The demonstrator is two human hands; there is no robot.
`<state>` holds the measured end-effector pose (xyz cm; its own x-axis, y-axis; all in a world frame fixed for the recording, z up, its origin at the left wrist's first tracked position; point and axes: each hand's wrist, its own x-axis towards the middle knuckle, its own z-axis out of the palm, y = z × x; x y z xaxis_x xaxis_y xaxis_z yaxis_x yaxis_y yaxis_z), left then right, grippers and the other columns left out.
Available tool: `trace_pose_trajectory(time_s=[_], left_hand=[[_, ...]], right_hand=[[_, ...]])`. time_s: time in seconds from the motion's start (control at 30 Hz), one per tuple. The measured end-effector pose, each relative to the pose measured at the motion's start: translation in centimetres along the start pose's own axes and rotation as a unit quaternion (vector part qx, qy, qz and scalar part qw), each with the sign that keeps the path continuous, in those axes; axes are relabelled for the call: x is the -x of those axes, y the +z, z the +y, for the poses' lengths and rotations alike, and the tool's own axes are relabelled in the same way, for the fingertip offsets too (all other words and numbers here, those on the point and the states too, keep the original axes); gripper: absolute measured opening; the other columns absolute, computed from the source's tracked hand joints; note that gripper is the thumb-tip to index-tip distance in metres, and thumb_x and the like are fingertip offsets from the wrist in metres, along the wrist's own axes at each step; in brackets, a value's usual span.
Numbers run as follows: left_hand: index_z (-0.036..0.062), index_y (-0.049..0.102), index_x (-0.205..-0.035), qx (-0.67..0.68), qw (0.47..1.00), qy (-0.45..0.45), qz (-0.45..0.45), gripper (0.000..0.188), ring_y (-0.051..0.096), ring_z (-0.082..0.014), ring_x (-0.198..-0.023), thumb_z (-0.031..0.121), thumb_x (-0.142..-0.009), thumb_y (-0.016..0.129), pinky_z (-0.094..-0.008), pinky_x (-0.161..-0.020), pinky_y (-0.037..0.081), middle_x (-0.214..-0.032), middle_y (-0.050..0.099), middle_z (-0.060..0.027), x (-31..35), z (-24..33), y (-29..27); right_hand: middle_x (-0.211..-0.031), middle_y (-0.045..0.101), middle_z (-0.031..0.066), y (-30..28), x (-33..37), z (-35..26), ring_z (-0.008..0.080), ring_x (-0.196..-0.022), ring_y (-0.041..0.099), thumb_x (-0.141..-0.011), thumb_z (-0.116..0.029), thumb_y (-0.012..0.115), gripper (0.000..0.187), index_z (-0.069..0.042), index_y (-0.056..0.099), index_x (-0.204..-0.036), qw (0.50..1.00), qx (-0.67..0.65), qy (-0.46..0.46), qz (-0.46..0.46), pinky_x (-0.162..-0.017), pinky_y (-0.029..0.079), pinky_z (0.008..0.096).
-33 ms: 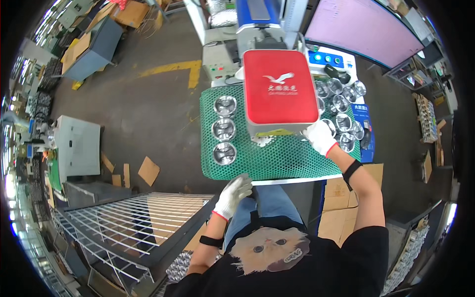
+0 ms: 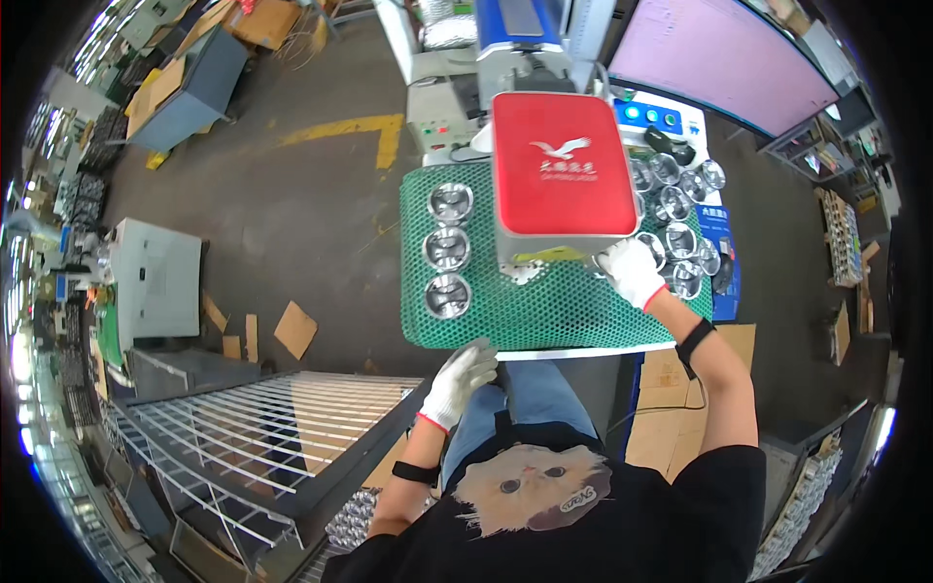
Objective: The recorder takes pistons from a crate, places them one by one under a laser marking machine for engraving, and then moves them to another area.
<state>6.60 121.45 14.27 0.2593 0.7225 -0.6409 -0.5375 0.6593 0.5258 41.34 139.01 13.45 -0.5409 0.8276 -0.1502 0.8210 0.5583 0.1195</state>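
Note:
My right hand (image 2: 632,271), in a white glove with a red cuff, reaches to the lower right corner of a red-topped machine head (image 2: 564,165). Its fingertips are partly hidden there, and I cannot make out a grip. My left hand (image 2: 461,380), gloved alike, is held at the front edge of the table with fingers stretched out and nothing in them. On the green mesh mat (image 2: 544,325), three shiny metal pistons (image 2: 448,250) form a column at the left. Several more pistons (image 2: 678,240) cluster right of the machine head, close to my right hand.
Behind the mat stand a control panel (image 2: 646,117) with lit buttons and a large monitor (image 2: 724,63). A black mouse (image 2: 722,280) lies at the mat's right edge. A wire rack (image 2: 262,428) is at my left, with cardboard (image 2: 664,437) below the table at right.
The view has shifted slightly, so the table and machine head appear a little farther right. My hands keep nearly the same pose, and the pistons stay in place on the mat.

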Motion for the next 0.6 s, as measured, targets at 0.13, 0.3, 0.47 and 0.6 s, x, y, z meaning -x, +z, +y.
trace_pose_trajectory(time_s=[0.13,0.3,0.47,0.6], left_hand=[[-0.0010,0.040,-0.141,0.004,0.999,0.026,0.035,0.059,0.049,-0.0313,-0.124,0.037,-0.097,0.052,-0.0446,-0.104,0.041,-0.135,0.050,-0.0218,2.7,-1.6,-3.8],[0.0003,0.044,-0.138,0.064,0.998,-0.010,0.000,0.056,0.051,-0.0278,-0.124,0.041,-0.099,0.047,-0.0436,-0.104,0.040,-0.135,0.052,-0.0184,3.9,-2.5,-4.7],[-0.0032,0.045,-0.135,0.214,0.956,0.101,-0.175,0.065,0.054,-0.0240,-0.121,0.042,-0.091,0.062,-0.0408,-0.102,0.045,-0.128,0.058,-0.0158,8.2,0.8,-3.4],[-0.0027,0.043,-0.136,0.169,0.947,0.237,-0.136,0.075,0.056,-0.0206,-0.117,0.036,-0.081,0.076,-0.0358,-0.100,0.045,-0.128,0.058,-0.0118,11.1,3.7,0.3]], right_hand=[[-0.059,0.059,0.0130,-2.0,2.7,-9.0,0.0324,-0.052,0.059,-0.078,-0.036,0.068,0.029,-0.011,0.063,-0.065,0.974,-0.133,0.088,0.160,-0.048,0.046,0.0452],[-0.075,0.069,0.0134,-8.9,3.7,-19.7,0.0263,-0.068,0.068,-0.077,-0.025,0.068,0.023,-0.007,0.074,-0.090,0.898,-0.440,-0.003,-0.001,-0.063,0.054,0.0362],[-0.082,0.067,0.0061,-14.2,2.5,-24.0,0.0095,-0.066,0.059,-0.079,-0.008,0.068,0.035,0.009,0.065,-0.110,0.480,-0.848,0.101,-0.200,-0.060,0.049,0.0254],[-0.095,0.071,0.0090,-13.4,1.0,-23.5,0.0124,-0.080,0.064,-0.088,-0.012,0.060,0.031,0.006,0.065,-0.112,0.679,-0.723,0.026,-0.125,-0.073,0.052,0.0259]])
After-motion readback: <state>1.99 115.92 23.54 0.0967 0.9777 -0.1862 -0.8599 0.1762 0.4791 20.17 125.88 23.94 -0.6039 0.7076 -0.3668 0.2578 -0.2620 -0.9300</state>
